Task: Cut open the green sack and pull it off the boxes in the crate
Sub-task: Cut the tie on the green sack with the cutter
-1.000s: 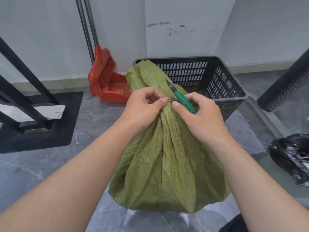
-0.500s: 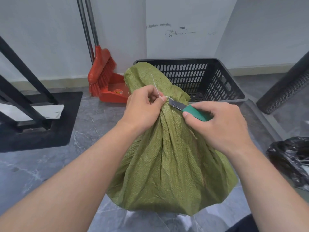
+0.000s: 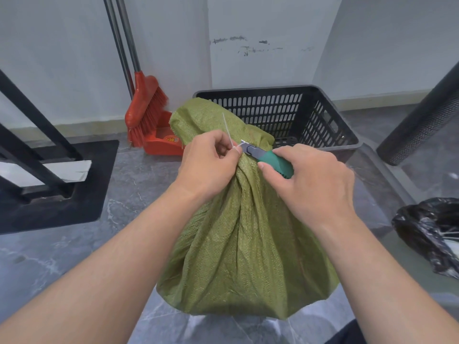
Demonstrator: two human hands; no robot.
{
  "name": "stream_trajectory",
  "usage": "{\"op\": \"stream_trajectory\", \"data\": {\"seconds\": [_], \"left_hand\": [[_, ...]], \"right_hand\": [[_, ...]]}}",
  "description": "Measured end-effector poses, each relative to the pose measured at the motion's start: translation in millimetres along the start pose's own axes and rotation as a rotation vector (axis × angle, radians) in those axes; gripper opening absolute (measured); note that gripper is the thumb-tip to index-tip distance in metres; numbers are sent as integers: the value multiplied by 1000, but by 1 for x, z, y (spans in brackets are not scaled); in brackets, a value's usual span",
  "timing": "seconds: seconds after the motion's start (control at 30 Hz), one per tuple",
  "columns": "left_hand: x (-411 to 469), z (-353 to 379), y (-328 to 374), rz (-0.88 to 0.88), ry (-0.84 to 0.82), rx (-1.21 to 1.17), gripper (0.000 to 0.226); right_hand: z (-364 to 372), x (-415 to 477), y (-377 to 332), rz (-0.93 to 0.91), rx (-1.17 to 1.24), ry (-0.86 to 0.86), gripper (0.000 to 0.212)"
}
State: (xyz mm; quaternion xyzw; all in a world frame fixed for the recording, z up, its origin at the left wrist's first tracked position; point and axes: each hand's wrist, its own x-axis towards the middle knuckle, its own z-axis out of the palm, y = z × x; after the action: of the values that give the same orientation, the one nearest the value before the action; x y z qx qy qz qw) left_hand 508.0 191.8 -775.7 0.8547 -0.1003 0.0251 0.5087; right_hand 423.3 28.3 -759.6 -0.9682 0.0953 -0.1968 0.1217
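A full green woven sack stands on the floor in front of me, its neck gathered and bound by a thin white tie. My left hand pinches the tie and the bunched neck. My right hand grips a green-handled utility knife, its blade tip touching the tie at the neck. A black slotted plastic crate stands just behind the sack; its visible inside holds nothing. The sack's contents are hidden.
A red broom and dustpan lean on the wall at the back left. A black metal frame on a dark base stands at left. A black mesh post rises at right, with a black plastic bag below it.
My right hand turned the knife from pointing upward to lying flat, and its blade tip has come in against the tie at the sack's neck. My left hand has stayed on the tie.
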Motion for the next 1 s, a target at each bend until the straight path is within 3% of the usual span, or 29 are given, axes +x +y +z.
{"op": "stream_trajectory", "data": {"seconds": [0.3,0.73,1.0], "left_hand": [[2,5,-2,-118,-36,-122,15],[7,7,1,-60,12,-23,25],[9,9,1,-72,35,-28,30]], "right_hand": [[0,0,-8,13,-40,51,38],[9,-1,-27,229,29,-18,44],[15,1,-38,267,29,-9,45]]}}
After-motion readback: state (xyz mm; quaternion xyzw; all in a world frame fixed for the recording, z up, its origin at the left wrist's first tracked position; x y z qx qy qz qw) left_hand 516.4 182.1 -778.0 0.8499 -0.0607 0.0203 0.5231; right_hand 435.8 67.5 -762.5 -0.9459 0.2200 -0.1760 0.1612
